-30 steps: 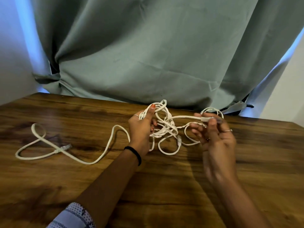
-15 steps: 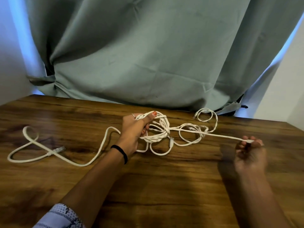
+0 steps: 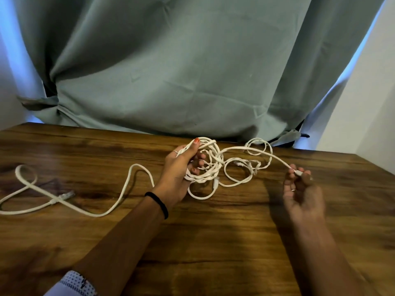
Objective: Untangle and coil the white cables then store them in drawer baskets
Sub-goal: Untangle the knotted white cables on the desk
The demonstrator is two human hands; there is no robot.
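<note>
A tangle of white cables [image 3: 215, 165] lies on the wooden table [image 3: 213, 242] near its far edge. My left hand [image 3: 181, 174] grips a bundle of loops at the tangle's left side. My right hand [image 3: 299, 189] pinches a cable end with a small connector [image 3: 298, 172], and that strand arcs slackly back to the tangle. Another strand [image 3: 128, 189] trails from the tangle to the left, loops, and crosses itself beside a clear plug [image 3: 66, 195].
A grey-green curtain [image 3: 181, 71] hangs right behind the table's far edge. White walls stand at both sides, and the table's right corner [image 3: 367, 161] is close to my right hand.
My right hand pulled the cable end out to the right, first drawing the strand taut, then eased back a little so it now arcs slack. My left hand kept its hold on the bundle.
</note>
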